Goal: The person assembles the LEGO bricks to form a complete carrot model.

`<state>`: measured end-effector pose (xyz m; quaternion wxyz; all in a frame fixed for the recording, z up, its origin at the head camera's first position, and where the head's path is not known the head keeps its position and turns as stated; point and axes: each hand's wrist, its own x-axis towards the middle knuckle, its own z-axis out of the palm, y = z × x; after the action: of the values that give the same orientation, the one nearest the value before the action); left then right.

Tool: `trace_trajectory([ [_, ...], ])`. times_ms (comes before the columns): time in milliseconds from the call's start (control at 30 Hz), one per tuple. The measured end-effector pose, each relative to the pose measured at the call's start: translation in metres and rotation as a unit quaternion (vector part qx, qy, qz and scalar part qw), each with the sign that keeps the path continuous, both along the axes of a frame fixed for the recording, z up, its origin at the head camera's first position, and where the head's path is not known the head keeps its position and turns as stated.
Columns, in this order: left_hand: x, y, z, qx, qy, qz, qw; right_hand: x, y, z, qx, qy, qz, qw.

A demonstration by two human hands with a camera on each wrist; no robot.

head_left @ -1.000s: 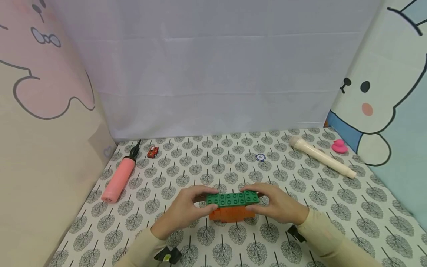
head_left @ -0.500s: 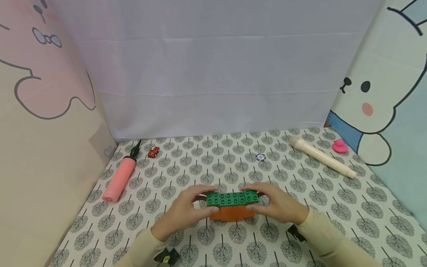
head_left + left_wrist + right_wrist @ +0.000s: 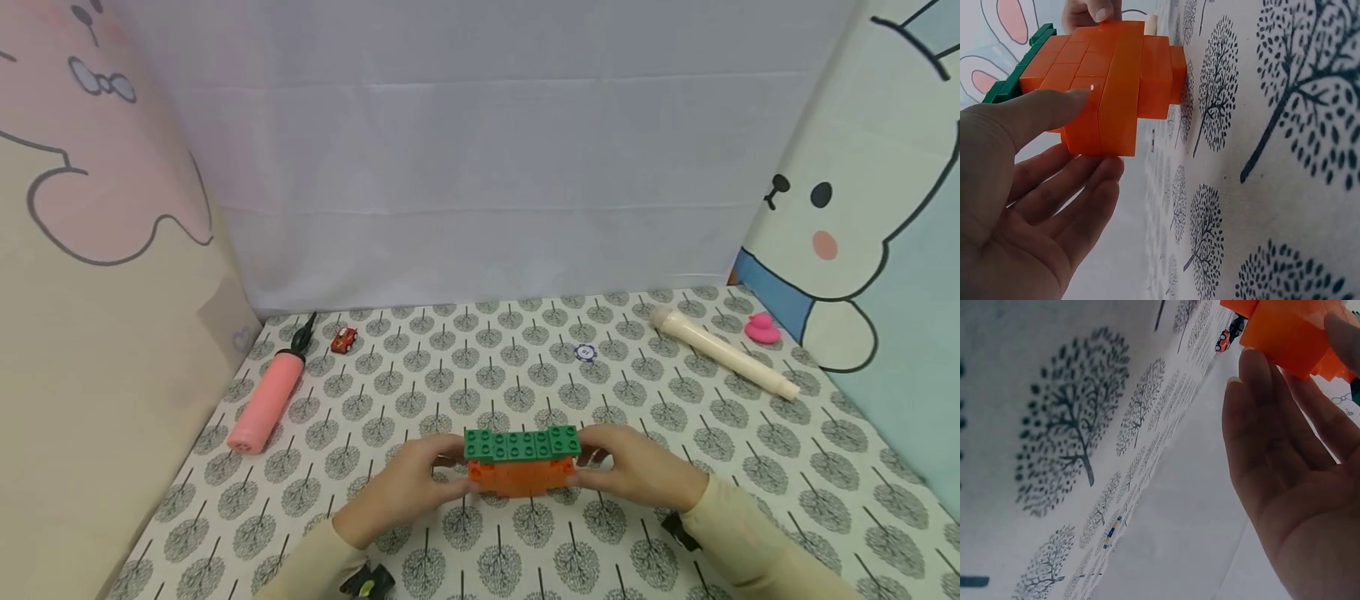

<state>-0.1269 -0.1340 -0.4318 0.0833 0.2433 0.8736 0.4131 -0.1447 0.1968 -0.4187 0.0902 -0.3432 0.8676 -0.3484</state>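
A build of toy building bricks stands on the patterned tablecloth, with studded green bricks (image 3: 517, 446) on top and orange bricks (image 3: 513, 480) below. My left hand (image 3: 408, 479) pinches its left end. In the left wrist view the thumb (image 3: 1054, 109) presses one orange face while the fingertips touch the end. At the opposite end my right hand (image 3: 637, 465) holds the orange part between thumb and fingers. The right wrist view shows those fingers (image 3: 1279, 412) fairly straight, with the tips against an orange brick. The back of the build is hidden in the head view.
A pink hand pump (image 3: 267, 400) with a black nozzle and a small red toy car (image 3: 344, 340) lie on the left. A poker chip (image 3: 585, 353) is beyond the build. To the right lie a cream-coloured tube (image 3: 723, 352) and a pink toy duck (image 3: 762, 328).
Both hands have shifted from the ends of the green bricks down and slightly outward to the orange bricks, uncovering the green top. The build stays in about the same place.
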Motion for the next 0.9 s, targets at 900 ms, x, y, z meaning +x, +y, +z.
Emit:
trace_trajectory([
  [900, -0.036, 0.015, -0.022, 0.017, -0.063, 0.083, 0.9944, -0.03, -0.014, 0.002, -0.013, -0.238, -0.121, 0.9636],
])
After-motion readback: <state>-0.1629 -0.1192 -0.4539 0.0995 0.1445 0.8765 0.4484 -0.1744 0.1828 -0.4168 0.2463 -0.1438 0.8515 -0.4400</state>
